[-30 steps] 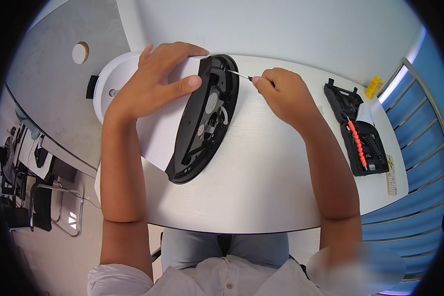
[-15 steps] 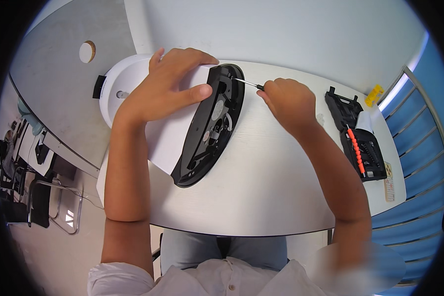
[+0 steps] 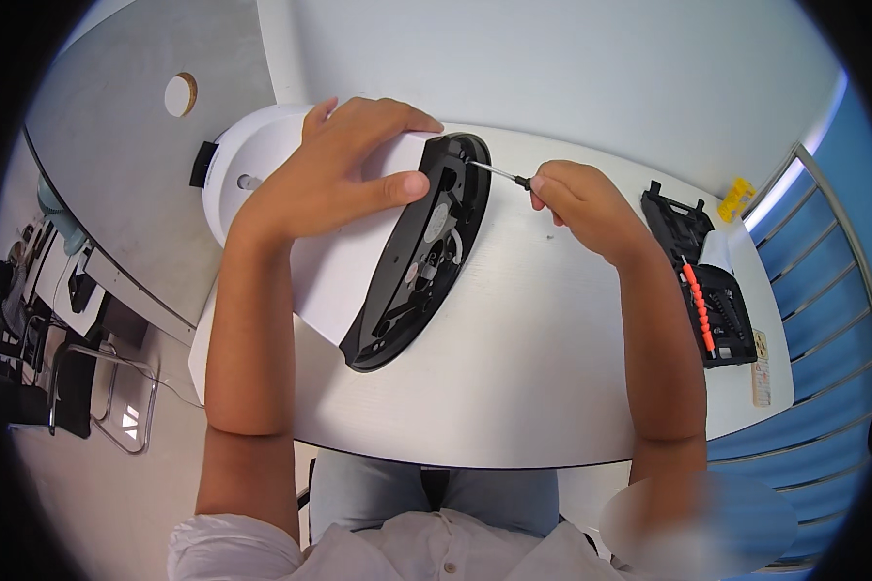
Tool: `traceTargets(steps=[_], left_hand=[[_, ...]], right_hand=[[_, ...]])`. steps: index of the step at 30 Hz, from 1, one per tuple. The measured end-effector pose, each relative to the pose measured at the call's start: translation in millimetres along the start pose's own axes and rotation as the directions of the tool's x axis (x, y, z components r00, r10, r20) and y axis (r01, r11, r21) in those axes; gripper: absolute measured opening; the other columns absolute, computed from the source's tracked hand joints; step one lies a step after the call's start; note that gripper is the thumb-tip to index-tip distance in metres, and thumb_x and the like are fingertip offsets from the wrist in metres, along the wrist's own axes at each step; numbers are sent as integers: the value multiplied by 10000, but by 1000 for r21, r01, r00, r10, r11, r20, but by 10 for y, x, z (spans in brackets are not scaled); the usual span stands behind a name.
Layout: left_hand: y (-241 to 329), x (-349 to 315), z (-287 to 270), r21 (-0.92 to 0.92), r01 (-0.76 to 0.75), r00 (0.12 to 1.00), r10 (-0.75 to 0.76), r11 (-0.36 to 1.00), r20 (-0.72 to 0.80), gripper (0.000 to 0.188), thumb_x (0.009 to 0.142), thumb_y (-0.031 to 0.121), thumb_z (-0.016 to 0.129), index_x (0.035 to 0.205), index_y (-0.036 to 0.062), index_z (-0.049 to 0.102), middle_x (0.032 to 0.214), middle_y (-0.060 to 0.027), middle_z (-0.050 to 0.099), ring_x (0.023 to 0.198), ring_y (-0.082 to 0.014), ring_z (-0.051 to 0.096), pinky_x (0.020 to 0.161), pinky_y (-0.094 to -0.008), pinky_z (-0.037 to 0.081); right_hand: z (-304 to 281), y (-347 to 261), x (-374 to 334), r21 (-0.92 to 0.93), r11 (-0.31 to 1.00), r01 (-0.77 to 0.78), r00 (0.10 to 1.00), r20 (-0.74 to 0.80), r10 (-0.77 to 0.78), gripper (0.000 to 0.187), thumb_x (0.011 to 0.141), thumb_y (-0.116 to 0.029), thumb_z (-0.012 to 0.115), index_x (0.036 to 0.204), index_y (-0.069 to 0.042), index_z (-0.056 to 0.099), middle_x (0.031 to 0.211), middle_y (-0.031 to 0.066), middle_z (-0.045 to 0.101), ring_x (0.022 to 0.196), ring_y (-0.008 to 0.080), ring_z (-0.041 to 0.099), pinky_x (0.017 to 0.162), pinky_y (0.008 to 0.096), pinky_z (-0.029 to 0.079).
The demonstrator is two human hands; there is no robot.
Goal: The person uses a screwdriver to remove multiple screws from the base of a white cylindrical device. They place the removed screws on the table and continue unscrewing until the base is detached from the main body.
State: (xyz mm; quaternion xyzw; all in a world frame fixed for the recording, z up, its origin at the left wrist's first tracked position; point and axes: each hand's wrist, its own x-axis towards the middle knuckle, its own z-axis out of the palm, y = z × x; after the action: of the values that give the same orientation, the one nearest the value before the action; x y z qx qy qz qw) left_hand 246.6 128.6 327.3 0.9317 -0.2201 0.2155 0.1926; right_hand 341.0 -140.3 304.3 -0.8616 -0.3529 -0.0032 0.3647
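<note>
A white appliance (image 3: 344, 261) lies on its side on the table, its black base (image 3: 426, 252) turned toward the right. My left hand (image 3: 344, 179) is spread across the white housing, fingertips over its far edge and thumb near the black base, gripping it. In my right hand (image 3: 586, 208) is a screwdriver (image 3: 499, 172) with a thin metal shaft and a dark handle, mostly hidden by closed fingers. Its tip meets the upper part of the base, near the rim; the screw itself is too small to make out.
At the right stands an opened black tool case (image 3: 712, 310) with an orange flexible shaft (image 3: 698, 305) in it. Beyond it is a yellow object (image 3: 735, 198), and nearer lies a pale card-like strip (image 3: 762, 368). A metal railing (image 3: 833, 213) borders the table's right side.
My right hand has shifted slightly right and its forearm has swung more upright, with the fingers turned on the handle. The screwdriver tip stays at the base; my left hand keeps its hold.
</note>
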Motion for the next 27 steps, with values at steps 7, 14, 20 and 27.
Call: traceTargets(steps=[7, 14, 20, 27], left_hand=[[-44, 15, -1, 44, -49, 999, 49, 998, -1, 697, 848, 632, 489, 1240, 59, 539, 1249, -72, 558, 1208, -236, 457, 1068, -403, 189], [-45, 28, -30, 66, -73, 997, 72, 995, 14, 694, 859, 621, 466, 1246, 50, 542, 1253, -88, 555, 1196, -244, 462, 1055, -378, 212], [-82, 35, 14, -4, -82, 996, 81, 997, -41, 557, 829, 541, 563, 1175, 105, 588, 1171, -36, 591, 1158, -211, 478, 1077, -422, 151], [-46, 26, -3, 14, -58, 998, 58, 998, -13, 700, 837, 630, 501, 1235, 56, 553, 1228, -89, 572, 1171, -248, 472, 1048, -375, 209]], right_hand=[[194, 52, -67, -615, 738, 279, 820, -247, -516, 173, 843, -175, 652, 800, -59, 531, 774, 52, 479, 717, 217, 521, 621, 339, 451], [220, 56, -78, -560, 772, 300, 772, -332, -541, 221, 758, -149, 729, 815, -68, 531, 787, 44, 497, 704, 207, 535, 574, 322, 447], [216, -129, -143, -427, 904, 9, 972, -211, -109, 216, 862, -235, 634, 814, -49, 534, 669, 91, 518, 631, 250, 526, 559, 352, 427], [253, -34, -136, -395, 914, 97, 903, -351, -248, 265, 878, -255, 615, 731, -49, 537, 680, 85, 535, 623, 252, 523, 572, 371, 419]])
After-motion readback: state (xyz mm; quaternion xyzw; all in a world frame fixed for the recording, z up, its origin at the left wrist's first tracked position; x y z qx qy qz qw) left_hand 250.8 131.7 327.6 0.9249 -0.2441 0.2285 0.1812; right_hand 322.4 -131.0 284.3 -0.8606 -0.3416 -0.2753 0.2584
